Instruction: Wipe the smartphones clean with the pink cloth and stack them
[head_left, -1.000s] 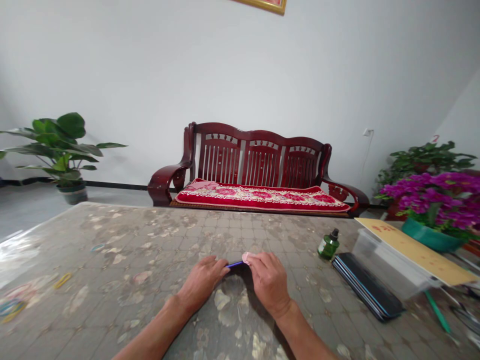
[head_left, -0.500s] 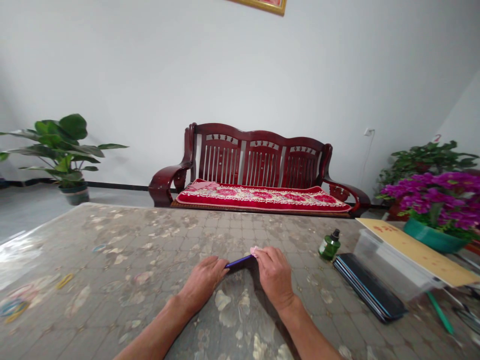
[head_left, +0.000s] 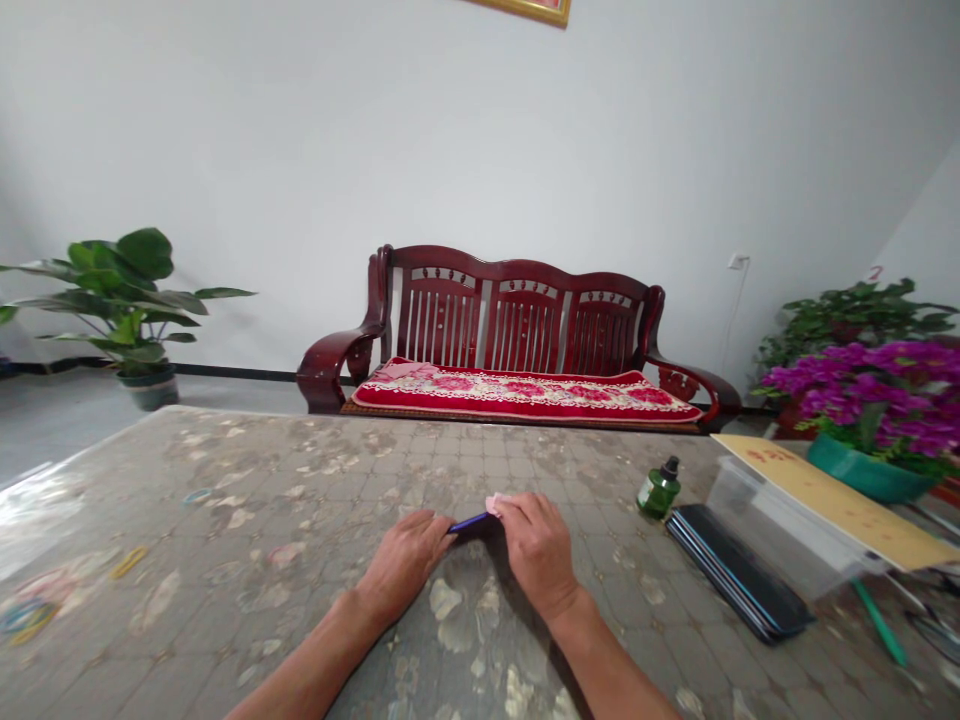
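Observation:
Between my hands runs a slim dark-blue stick-like thing (head_left: 469, 524), held just above the table; its full shape is hidden by my fingers. My left hand (head_left: 405, 560) is closed on its left end. Closed around a small pale pink cloth (head_left: 493, 504), my right hand (head_left: 538, 550) presses it at the blue thing's right end. Most of the cloth is hidden under the fingers.
The table (head_left: 315, 600) has a patterned cover. At right are a green bottle (head_left: 658, 490), a stack of dark flat slabs (head_left: 739, 572), a clear plastic box (head_left: 780, 520) and a flower pot (head_left: 870, 470). Rubber bands (head_left: 129, 562) lie at left.
My right hand and the pink cloth have slid left along the blue thing, shortening the visible stretch between the hands. My left hand has barely moved.

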